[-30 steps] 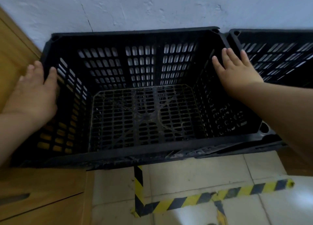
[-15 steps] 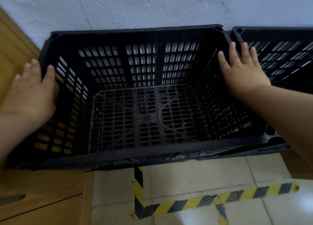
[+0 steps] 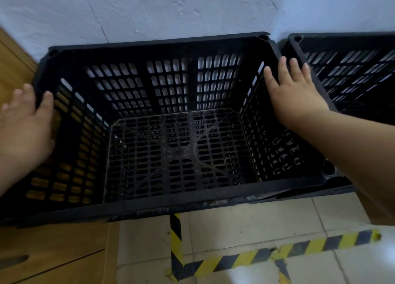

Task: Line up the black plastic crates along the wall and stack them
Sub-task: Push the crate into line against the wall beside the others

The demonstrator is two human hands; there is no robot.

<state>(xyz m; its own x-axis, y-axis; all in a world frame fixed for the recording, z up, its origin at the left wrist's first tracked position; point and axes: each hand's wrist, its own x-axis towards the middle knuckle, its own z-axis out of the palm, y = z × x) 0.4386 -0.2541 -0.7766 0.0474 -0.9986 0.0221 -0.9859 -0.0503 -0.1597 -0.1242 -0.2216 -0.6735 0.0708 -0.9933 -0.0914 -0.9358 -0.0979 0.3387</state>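
- Risk 1: the crate had its right rim just beside the left rim of the second crate. My right hand lay over that seam. Judged that a sideways shove toward the neighbour could pinch the fingertips between the two rims.
- Risk 2: my left hand sat in the narrow space between the crate's left wall and the wooden cabinet. A shift leftward would likely trap or scrape the knuckles.
- Risk 3: a second black edge showed under the near right corner, slightly askew. Could not tell whether it was a crate beneath. If so, the upper one may have been seated crooked and could rock or jam.
- Risk 4: neither hand had a real hold. Any lift from this pose would probably slip.
- Right hand pose: fingers straight and spread, palm down on the right rim, forearm coming in from the lower right. Nothing grasped.
- Left hand pose: palm flat against the outside of the left wall, fingers extended, thumb at the rim. Pressing, not clutching.
- Location: crate upright, empty, back rim close against the white wall, near edge above the tiled floor and the hazard tape.
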